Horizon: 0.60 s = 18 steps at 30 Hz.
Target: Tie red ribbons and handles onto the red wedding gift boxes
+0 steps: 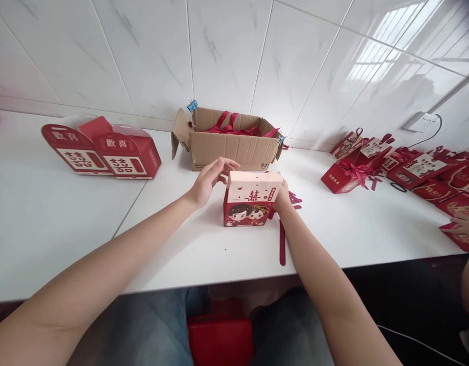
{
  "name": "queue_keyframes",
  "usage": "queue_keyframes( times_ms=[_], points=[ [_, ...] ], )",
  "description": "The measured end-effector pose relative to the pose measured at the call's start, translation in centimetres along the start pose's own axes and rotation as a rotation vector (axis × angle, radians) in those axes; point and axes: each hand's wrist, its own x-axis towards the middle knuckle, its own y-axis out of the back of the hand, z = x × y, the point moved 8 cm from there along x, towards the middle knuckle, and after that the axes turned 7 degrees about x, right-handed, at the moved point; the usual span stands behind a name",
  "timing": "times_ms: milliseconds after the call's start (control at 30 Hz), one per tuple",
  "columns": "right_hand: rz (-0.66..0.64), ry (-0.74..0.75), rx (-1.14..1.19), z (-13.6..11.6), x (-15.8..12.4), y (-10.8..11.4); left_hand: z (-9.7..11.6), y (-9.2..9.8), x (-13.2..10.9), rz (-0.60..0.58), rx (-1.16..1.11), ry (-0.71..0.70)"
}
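Gift box (252, 201), folded, is being gripped near front edge of desk (188, 259) by R hand (282, 197); L hand (209, 179) open; ribbon (282, 244) untied.

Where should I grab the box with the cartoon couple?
Take the box by its two narrow side walls, coming in from left and right. It stands upright with a flat closed top and no handle, so the sides give opposed flat faces. The right hand is at the right wall; the left hand is open near the top left corner.
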Motion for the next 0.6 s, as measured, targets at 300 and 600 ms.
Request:
queue_keyframes(
  times_ms=[300, 600],
  points=[
    [0.015, 0.012, 0.204, 0.2, -1.0, 0.8, 0.8, -1.8, -3.8, 0.067, 0.073, 0.031],
    [-0.001, -0.062, 0.35, -0.9, -1.2, 1.5, 1.1, 0.6, -3.6, 0.271, -0.005, -0.052]
  ],
)
